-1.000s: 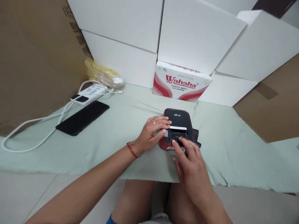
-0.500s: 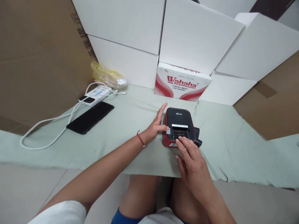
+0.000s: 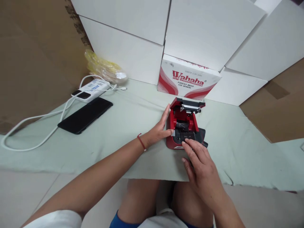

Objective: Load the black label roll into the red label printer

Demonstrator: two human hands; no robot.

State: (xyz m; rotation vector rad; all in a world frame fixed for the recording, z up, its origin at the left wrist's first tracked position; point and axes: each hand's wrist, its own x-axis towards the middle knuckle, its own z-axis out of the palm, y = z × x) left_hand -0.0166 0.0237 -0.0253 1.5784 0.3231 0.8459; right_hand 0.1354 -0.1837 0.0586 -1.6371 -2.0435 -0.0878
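A small red and black label printer point(image 3: 169, 139) stands on the cloth with its lid point(image 3: 190, 102) tilted up. Inside the red compartment sits a dark roll point(image 3: 181, 124), and a dark label strip point(image 3: 187, 136) lies across the front part. My left hand point(image 3: 160, 131) rests against the printer's left side, fingers stretched forward and thumb at the front left edge by a pale tab. My right hand point(image 3: 199, 156) lays its fingertips on the front edge at the strip. Its thumb is apart, and nothing shows in its grasp.
A black phone point(image 3: 85, 116) lies left beside a white power bank point(image 3: 91, 90) with a looped white cable point(image 3: 30, 118). Behind them is a yellowish plastic bag point(image 3: 104, 68). A Wahaha carton point(image 3: 188, 79) and stacked white boxes point(image 3: 123, 22) stand at the back. Brown cardboard point(image 3: 280, 104) flanks the right.
The printer's lid has swung up from closed, showing the red inside and the roll. Both hands keep nearly the same places on the printer. The view has shifted slightly.
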